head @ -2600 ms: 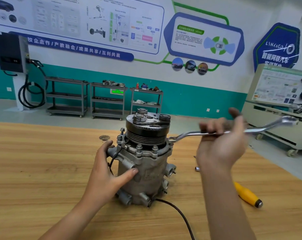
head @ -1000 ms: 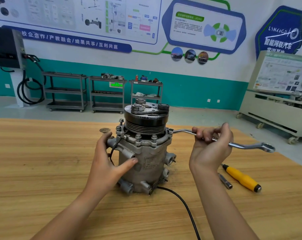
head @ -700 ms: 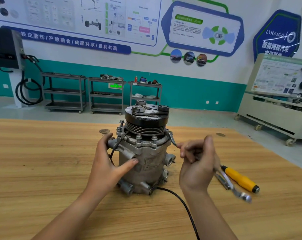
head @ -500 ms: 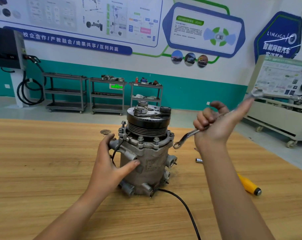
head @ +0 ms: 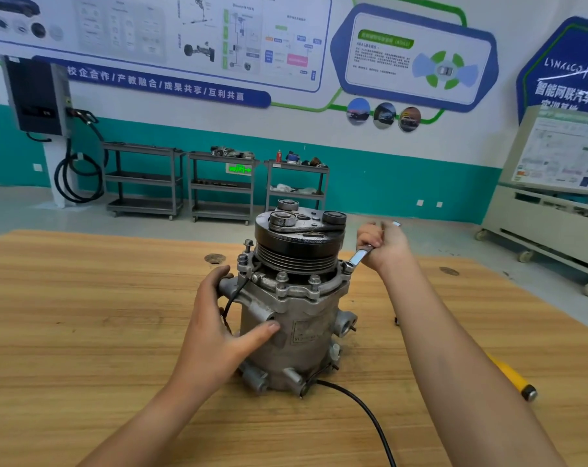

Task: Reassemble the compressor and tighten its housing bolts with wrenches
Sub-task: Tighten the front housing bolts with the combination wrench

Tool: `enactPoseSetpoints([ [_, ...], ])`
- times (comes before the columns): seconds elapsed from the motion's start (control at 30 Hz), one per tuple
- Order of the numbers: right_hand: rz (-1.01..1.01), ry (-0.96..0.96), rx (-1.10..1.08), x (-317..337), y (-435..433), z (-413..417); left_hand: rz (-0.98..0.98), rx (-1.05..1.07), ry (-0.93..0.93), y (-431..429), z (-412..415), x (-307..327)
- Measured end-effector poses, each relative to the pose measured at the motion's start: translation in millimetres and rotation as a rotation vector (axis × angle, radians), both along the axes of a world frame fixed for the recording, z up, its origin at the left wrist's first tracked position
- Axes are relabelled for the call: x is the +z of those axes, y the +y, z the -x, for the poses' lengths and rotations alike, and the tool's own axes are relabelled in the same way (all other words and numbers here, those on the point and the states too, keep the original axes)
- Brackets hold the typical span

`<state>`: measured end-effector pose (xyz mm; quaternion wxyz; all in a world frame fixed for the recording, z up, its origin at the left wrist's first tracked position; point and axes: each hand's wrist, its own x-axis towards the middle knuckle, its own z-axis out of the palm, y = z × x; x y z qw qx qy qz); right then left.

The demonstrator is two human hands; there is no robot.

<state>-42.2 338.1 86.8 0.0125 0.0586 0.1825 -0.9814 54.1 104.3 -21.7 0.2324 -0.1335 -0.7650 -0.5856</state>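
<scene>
Wooden table (head: pixel 84 315) underneath, and on the left the left hand (head: pixel 215 332) braces the compressor (head: pixel 296 315), with fingers curled round a port on its side and the thumb pressed flat to the housing front. The compressor stands upright mid-table, black pulley on top, flange bolts ringed beneath it. At the right edge of that flange, the wrench (head: pixel 361 254) head sits on a bolt (head: pixel 346 265) (whether it's fully seated, I can't tell from here). The right hand (head: pixel 385 246) is fisted tight round the wrench shank, close to the head. My read: slide that grip farther out for leverage. Hold the head square and down on the bolt so it doesn't ride off, then pull in a flat arc. Let the left hand take the twist so the body doesn't spin. Far right, a yellow driver (head: pixel 510 375) lies on the table, well apart from the work.
</scene>
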Motion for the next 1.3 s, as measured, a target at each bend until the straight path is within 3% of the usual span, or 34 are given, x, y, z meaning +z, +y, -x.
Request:
enactPoseSetpoints([
  [0.33,-0.424,-0.028,0.081,29.0,-11.8,3.0,0.015,0.001,0.014,0.8,-0.7,1.0],
  [0.63,-0.994,-0.057,0.094,23.4,-41.2,27.1,0.018,0.004,0.024,-0.5,0.1,0.8],
  [1.03,-0.576,-0.092,0.040,22.8,-26.7,8.2,0.009,-0.006,0.045,-0.4,0.7,-0.3],
  [1.13,-0.455,-0.127,-0.111,19.3,-15.6,0.5,0.010,0.004,0.036,-0.1,0.4,-0.3],
  [1.3,-0.326,-0.102,-0.555,7.1,-3.9,-33.1,0.009,0.015,0.027,0.6,0.1,1.7],
])
